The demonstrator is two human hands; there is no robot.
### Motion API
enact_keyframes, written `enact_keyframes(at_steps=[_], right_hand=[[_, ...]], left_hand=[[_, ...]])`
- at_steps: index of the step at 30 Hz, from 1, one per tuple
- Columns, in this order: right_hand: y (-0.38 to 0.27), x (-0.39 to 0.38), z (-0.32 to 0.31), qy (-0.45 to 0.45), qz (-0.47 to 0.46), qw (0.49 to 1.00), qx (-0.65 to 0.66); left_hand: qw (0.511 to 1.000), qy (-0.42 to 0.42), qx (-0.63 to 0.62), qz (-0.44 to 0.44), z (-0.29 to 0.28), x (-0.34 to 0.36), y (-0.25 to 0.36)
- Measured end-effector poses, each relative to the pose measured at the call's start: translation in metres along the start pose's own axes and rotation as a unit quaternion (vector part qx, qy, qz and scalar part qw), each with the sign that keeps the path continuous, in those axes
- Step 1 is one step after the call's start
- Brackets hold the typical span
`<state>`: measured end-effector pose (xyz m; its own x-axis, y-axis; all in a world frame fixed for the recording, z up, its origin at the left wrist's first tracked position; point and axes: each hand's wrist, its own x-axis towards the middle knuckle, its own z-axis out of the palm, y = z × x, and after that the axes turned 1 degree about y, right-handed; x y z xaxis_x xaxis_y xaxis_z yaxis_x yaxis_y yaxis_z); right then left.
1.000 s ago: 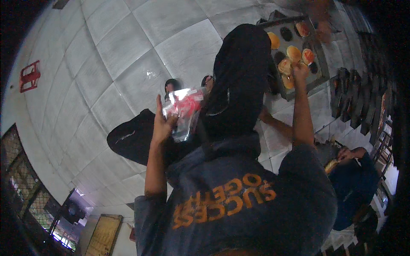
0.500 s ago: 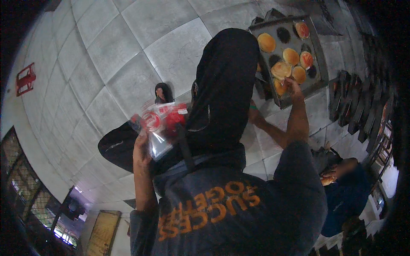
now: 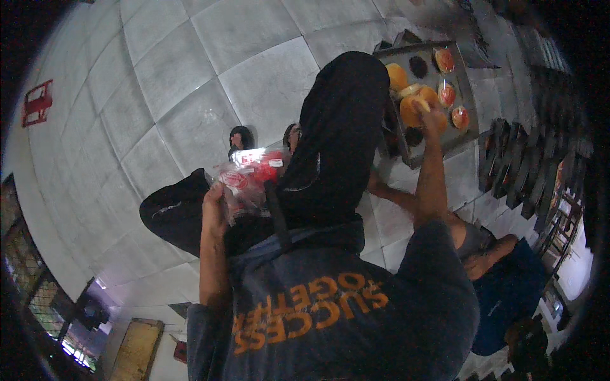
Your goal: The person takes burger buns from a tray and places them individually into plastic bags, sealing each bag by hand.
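My left hand [image 3: 215, 202] grips clear plastic packets with red print [image 3: 251, 181] above my crossed, black-trousered legs [image 3: 337, 114]. To the right, my right hand [image 3: 431, 118] reaches into a dark metal tray [image 3: 467, 105], fingers closed on a golden bun [image 3: 412, 112]. Other golden buns [image 3: 396, 75] cluster beside it, partly overlapping. Along the tray's right side lie several glossy, reddish buns [image 3: 444, 61] that look wrapped. Dark oval patches show on the tray's surface.
A co-worker in navy [image 3: 508, 298] is close on my right, an arm [image 3: 397, 197] reaching below the tray. Stacked dark pans [image 3: 508, 165] stand at the right. Also visible are a red plastic object [image 3: 37, 101], a tiled floor [image 3: 178, 95], a wooden board [image 3: 136, 349] and a grilled window [image 3: 25, 254].
Since a second ago, my left hand moved left with the packets. My right hand shifted the buns in the tray. Another glossy reddish bun now shows at right. The co-worker's arms moved.
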<state>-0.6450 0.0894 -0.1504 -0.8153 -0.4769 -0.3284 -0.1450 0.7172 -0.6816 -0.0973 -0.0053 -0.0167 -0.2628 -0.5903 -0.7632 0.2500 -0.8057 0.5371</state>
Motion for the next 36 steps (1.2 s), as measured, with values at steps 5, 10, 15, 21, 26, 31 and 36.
enact_keyframes(at_steps=[5, 10, 15, 21, 26, 31, 36], right_hand=[[-0.008, -0.004, -0.045, -0.103, -0.014, 0.790, 0.604], [-0.093, -0.087, 0.002, -0.283, 0.006, 0.733, 0.618], [-0.234, -0.245, 0.104, -0.466, 0.046, 0.719, 0.514], [-0.277, -0.336, 0.178, -0.463, -0.205, 0.824, 0.254], [-0.260, -0.345, 0.186, -0.359, -0.352, 0.860, 0.091], [-0.261, -0.352, 0.165, -0.667, 0.081, 0.637, 0.378], [-0.256, -0.346, 0.169, -0.606, 0.060, 0.692, 0.389]], left_hand=[[0.998, -0.033, -0.024, 0.051, -0.019, 0.023, -0.005], [0.972, 0.048, -0.213, 0.093, 0.015, 0.018, 0.024], [0.961, -0.017, -0.144, 0.235, 0.037, 0.001, 0.054], [0.968, 0.017, -0.102, 0.230, -0.004, 0.006, 0.014], [0.625, 0.158, 0.466, 0.606, -0.017, -0.006, 0.022], [0.707, 0.149, 0.363, 0.589, -0.007, -0.015, 0.032], [0.617, 0.064, 0.402, 0.674, 0.014, 0.003, 0.023]])
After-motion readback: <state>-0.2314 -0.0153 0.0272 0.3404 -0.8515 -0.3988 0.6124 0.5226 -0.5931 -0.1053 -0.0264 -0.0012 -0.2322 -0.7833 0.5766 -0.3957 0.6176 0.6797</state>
